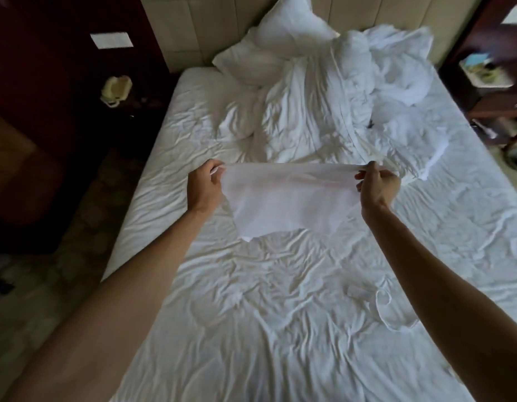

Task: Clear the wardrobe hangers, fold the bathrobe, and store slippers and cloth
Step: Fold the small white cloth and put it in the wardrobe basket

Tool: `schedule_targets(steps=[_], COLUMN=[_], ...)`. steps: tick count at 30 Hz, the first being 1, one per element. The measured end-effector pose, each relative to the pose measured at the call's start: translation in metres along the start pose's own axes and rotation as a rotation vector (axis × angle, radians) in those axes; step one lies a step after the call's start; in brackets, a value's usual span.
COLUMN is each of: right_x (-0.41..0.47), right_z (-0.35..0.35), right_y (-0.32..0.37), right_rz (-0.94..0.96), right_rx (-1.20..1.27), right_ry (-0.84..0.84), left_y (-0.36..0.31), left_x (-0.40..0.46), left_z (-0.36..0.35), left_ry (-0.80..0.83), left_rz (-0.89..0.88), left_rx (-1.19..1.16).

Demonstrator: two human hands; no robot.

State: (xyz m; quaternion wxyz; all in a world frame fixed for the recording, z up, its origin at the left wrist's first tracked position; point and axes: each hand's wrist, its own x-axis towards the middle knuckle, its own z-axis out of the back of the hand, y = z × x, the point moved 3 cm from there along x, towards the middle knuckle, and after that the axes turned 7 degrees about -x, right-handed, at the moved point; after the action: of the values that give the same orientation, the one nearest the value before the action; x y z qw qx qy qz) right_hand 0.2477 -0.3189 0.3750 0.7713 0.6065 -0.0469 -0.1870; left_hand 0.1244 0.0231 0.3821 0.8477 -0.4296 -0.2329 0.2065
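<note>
I hold a thin white cloth (283,198) stretched out above the bed (251,300), its top edge pulled taut between my two hands. My left hand (203,187) has its grip closed on the cloth's left corner, fingers curled round the bunched fabric. My right hand (377,185) pinches the opposite corner between thumb and fingertips. The cloth hangs down from that taut edge, its lower edge uneven and drooping lowest toward my left hand, and I cannot tell whether that edge touches the sheet.

Beyond the cloth, toward the headboard, lies a rumpled heap of white fabric (324,111) spread across the bed; which part of it is the bathrobe and which is bedding I cannot tell. A white pillow (280,44) leans against the headboard past that heap. Nearer to me than the cloth, under my right forearm, a small white piece with a looped strap (382,311) lies flat on the wrinkled sheet. Left of the bed, in the dark, a pale telephone (116,89) sits on a bedside stand. Right of the bed stands a dark wooden bedside unit (495,105).
</note>
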Motion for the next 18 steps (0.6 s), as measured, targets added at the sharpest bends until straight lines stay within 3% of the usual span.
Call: schedule_targets(steps=[5, 9, 13, 18], right_x=[-0.04, -0.06, -0.076, -0.089], right_z=[-0.022, -0.023, -0.012, 0.0], right_y=[0.059, 0.064, 0.012, -0.125], right_rz=[0.07, 0.075, 0.001, -0.164], right_rx=[0.009, -0.013, -0.068, -0.211], right_ry=[-0.004, 0.027, 0.064, 0.15], left_y=[-0.022, -0.017, 0.019, 0.11], left_x=[0.032, 0.023, -0.025, -0.106], left_z=[0.073, 0.095, 0.082, 0.029], left_ry=[-0.009, -0.005, 0.045, 0.149], left_rz=[-0.087, -0.076, 0.0, 0.198], left_rx=[-0.034, -0.061, -0.065, 0.04])
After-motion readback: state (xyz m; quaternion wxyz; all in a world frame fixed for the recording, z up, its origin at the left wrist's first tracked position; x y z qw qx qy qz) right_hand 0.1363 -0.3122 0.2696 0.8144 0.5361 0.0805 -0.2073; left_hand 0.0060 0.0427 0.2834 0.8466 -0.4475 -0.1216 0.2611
